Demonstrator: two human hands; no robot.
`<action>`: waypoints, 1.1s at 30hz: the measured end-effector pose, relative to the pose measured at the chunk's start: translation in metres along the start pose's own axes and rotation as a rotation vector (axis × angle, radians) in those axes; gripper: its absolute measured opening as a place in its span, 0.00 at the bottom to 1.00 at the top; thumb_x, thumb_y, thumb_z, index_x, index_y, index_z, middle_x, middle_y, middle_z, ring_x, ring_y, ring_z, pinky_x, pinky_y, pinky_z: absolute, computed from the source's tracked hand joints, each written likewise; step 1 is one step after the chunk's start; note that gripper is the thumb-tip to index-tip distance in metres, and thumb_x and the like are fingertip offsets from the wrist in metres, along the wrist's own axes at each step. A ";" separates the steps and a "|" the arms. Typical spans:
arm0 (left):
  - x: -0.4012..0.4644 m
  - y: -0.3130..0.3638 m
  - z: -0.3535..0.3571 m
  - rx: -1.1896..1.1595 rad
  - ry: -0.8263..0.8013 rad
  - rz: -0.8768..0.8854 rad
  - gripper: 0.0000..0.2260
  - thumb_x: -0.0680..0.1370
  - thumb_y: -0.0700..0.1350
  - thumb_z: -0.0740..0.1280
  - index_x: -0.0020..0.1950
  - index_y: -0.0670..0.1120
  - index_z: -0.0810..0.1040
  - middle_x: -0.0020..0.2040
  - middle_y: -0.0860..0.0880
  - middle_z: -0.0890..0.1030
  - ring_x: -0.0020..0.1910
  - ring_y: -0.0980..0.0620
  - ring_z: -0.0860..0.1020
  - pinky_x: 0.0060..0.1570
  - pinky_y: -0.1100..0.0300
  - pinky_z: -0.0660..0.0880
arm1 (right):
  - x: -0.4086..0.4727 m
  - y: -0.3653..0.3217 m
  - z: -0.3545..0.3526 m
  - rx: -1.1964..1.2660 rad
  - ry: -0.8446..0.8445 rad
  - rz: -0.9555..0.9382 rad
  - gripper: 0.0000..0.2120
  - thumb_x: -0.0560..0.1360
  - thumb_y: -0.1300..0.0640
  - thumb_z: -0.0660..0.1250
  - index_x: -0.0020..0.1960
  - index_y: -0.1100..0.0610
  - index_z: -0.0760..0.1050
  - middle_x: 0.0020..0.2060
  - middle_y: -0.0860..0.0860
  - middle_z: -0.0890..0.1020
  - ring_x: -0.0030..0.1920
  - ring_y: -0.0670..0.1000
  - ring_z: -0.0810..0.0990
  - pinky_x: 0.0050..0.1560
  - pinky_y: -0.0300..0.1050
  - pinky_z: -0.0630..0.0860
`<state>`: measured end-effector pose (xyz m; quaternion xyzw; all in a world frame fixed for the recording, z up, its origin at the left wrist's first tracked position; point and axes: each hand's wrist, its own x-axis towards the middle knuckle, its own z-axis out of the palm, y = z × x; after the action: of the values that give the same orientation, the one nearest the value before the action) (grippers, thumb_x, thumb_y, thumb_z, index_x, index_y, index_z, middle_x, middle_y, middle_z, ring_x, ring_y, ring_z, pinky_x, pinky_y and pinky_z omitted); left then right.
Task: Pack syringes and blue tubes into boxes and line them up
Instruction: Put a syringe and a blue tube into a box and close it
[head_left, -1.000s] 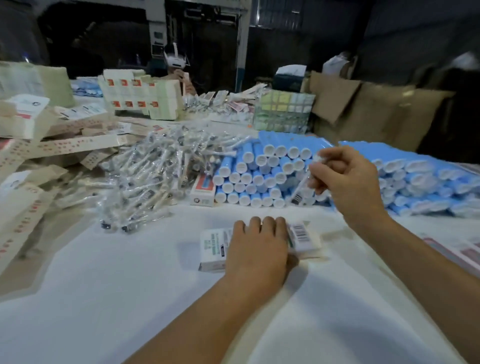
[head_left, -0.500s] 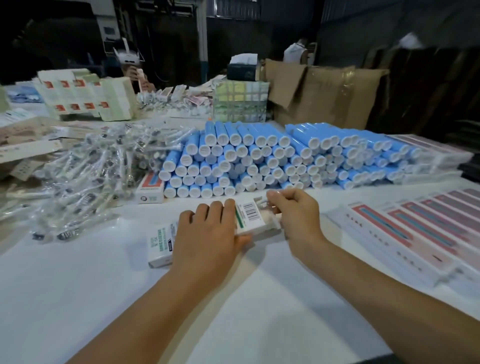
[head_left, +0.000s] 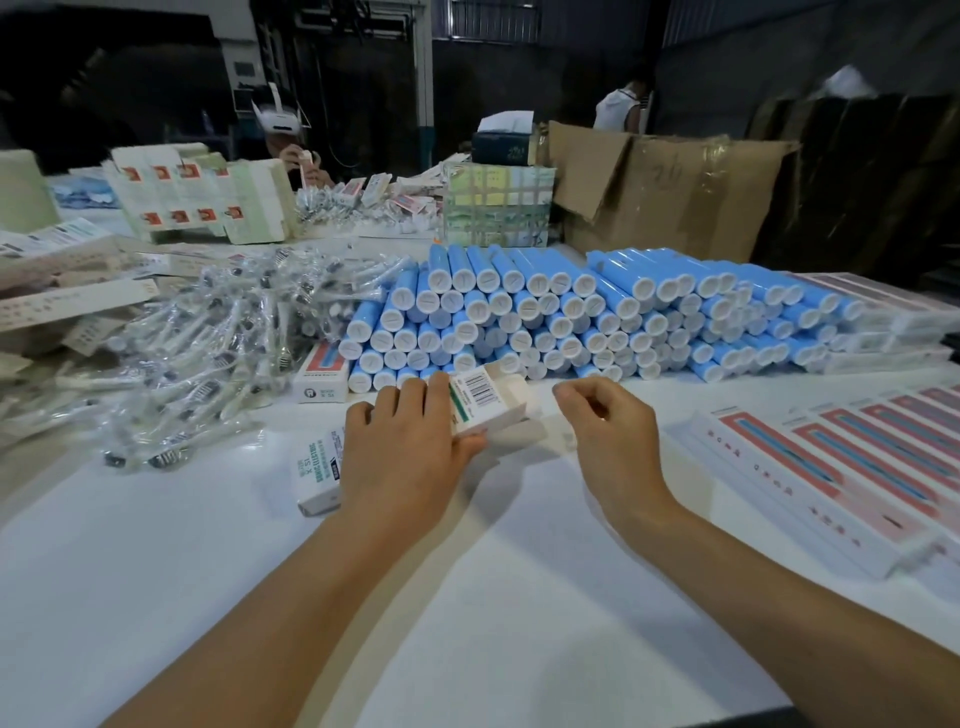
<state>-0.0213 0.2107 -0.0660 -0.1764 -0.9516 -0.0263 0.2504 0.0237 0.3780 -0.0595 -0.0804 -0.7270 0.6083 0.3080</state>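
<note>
A long white box (head_left: 485, 402) with a barcode lies across the white table (head_left: 156, 597) in front of me. My left hand (head_left: 402, 452) rests over its middle, fingers on top and thumb against its near side. The box's right end stands open. My right hand (head_left: 608, 423) hovers just right of that open end, fingers loosely curled and holding nothing. A big stack of blue tubes (head_left: 561, 317) with white caps lies behind the box. A heap of syringes (head_left: 218, 338) in clear wrappers is at the left.
A row of packed red-and-white boxes (head_left: 831, 467) lies at the right. One closed box (head_left: 322, 374) sits by the tube stack. Flat carton blanks (head_left: 67, 301) and stacked cartons (head_left: 197, 195) fill the far left. Another person (head_left: 291, 140) works at the back.
My right hand was at the tube stack holding a syringe, came to the box's open end, and now has drawn back empty. My left hand stayed on the box.
</note>
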 end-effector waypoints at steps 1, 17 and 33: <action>0.001 -0.001 0.000 0.001 0.003 -0.003 0.34 0.75 0.67 0.45 0.74 0.48 0.56 0.66 0.50 0.69 0.61 0.48 0.68 0.56 0.53 0.64 | -0.002 -0.001 0.001 -0.021 -0.026 -0.029 0.09 0.75 0.59 0.67 0.40 0.48 0.79 0.37 0.43 0.81 0.36 0.37 0.76 0.38 0.29 0.69; 0.010 0.018 0.002 0.041 0.017 0.060 0.32 0.77 0.64 0.55 0.73 0.44 0.60 0.63 0.46 0.73 0.59 0.45 0.71 0.55 0.51 0.66 | -0.009 0.001 0.011 0.020 -0.133 0.000 0.12 0.74 0.64 0.69 0.41 0.47 0.81 0.41 0.44 0.84 0.45 0.47 0.82 0.46 0.36 0.77; 0.004 0.025 0.009 -0.016 0.089 0.142 0.32 0.75 0.64 0.57 0.70 0.42 0.68 0.58 0.44 0.77 0.54 0.43 0.75 0.52 0.48 0.69 | -0.001 0.007 0.015 -0.015 -0.132 0.100 0.13 0.74 0.64 0.66 0.57 0.53 0.79 0.36 0.42 0.83 0.42 0.46 0.81 0.44 0.43 0.78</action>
<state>-0.0197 0.2362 -0.0729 -0.2444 -0.9242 -0.0240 0.2924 0.0147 0.3671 -0.0669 -0.0785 -0.7455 0.6213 0.2279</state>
